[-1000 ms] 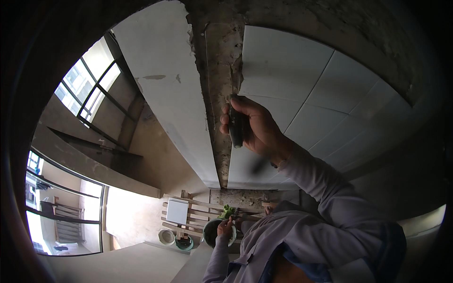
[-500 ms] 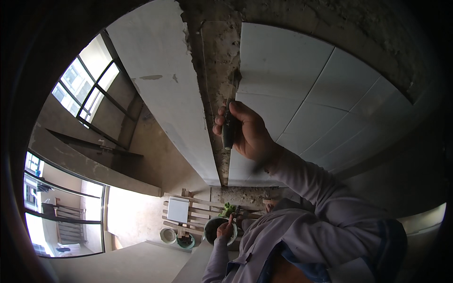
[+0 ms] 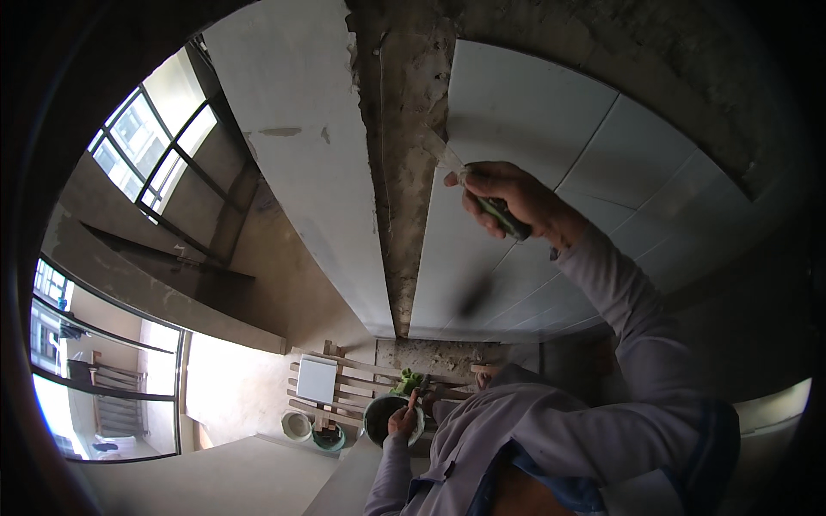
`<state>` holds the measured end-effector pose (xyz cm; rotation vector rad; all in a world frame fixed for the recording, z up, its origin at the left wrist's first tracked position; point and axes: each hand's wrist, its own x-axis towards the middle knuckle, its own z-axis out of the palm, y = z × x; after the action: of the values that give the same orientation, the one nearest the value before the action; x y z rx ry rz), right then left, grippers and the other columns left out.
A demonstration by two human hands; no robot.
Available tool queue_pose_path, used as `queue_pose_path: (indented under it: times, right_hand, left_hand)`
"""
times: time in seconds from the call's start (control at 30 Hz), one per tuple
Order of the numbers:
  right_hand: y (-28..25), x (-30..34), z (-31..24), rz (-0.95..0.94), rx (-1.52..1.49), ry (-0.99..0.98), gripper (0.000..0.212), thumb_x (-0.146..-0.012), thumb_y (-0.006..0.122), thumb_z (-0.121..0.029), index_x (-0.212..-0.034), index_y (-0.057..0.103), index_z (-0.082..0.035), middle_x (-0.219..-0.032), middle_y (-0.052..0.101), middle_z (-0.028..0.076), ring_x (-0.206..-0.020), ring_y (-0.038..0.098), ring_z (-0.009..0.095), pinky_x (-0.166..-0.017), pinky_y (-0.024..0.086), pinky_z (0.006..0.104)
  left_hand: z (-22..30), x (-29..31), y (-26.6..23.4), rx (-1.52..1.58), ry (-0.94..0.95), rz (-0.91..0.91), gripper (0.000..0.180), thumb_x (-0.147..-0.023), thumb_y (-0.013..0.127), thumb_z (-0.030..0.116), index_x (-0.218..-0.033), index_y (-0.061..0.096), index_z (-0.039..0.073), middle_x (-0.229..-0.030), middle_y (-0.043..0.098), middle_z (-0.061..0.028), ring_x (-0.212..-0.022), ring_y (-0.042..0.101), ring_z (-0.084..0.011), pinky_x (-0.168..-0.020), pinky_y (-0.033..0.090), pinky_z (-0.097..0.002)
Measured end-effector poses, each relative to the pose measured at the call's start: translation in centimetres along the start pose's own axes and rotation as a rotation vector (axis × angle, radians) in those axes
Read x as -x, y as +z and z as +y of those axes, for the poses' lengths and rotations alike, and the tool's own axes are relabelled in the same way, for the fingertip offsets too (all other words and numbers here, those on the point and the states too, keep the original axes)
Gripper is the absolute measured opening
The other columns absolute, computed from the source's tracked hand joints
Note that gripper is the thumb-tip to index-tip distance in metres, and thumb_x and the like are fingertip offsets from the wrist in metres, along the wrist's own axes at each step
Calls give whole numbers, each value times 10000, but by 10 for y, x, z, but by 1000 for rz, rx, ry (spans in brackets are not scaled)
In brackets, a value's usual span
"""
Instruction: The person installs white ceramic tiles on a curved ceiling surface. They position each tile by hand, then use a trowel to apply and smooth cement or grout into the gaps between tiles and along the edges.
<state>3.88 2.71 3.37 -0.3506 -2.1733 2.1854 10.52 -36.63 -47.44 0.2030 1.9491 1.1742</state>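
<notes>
Green-handled scraper (image 3: 495, 211), light and stiff, sits clenched by its handle in right hand (image 3: 516, 202); left hand (image 3: 403, 423) grips bucket (image 3: 383, 417) rim.

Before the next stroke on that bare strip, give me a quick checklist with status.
1. Right hand grip on the tool: ok, fingers wrapped round the dark handle.
2. Blade at the work: ok, tip sits at the edge between the rough strip and the tile.
3. Load on the blade: cannot tell, too small to see.
4. Left hand at the bucket: ok, it rests on the rim, down low.
5. Bucket contents: cannot tell, inside is dark.
6. Strip condition: not ok, bare and rough between white panel and tile.
</notes>
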Motion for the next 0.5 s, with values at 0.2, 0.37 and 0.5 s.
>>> queue_pose_path:
  times: [0.2, 0.37, 0.5]
  right_hand:
    - [-26, 4, -33, 53, 45, 83, 439, -951, 488, -350, -1172, 492, 30, -707, 511, 25, -465, 477, 59, -377, 415, 216]
    - [1, 31, -5, 99, -315, 32, 446, -923, 512, -346, -1196, 464, 3, -761, 517, 26, -535, 508, 97, -441, 453, 266]
    - [59, 30, 8, 142, -495, -71, 319, -916, 538, -234, -1146, 474, -22, -869, 565, 69, -722, 603, 188, -637, 537, 363]
  left_hand:
    - [44, 2, -1, -4, 15, 4, 504, -852, 604, 461, -1045, 673, 0, -813, 678, -128, -785, 643, -157, -710, 486, -304]
    - [45, 1, -1, 12, -65, 9, 507, -862, 604, 461, -1063, 661, 0, -800, 665, -131, -731, 621, -175, -700, 480, -307]
    - [-13, -6, -1, -78, 246, -54, 423, -879, 608, 353, -1105, 635, -3, -835, 666, -125, -734, 616, -183, -713, 477, -292]
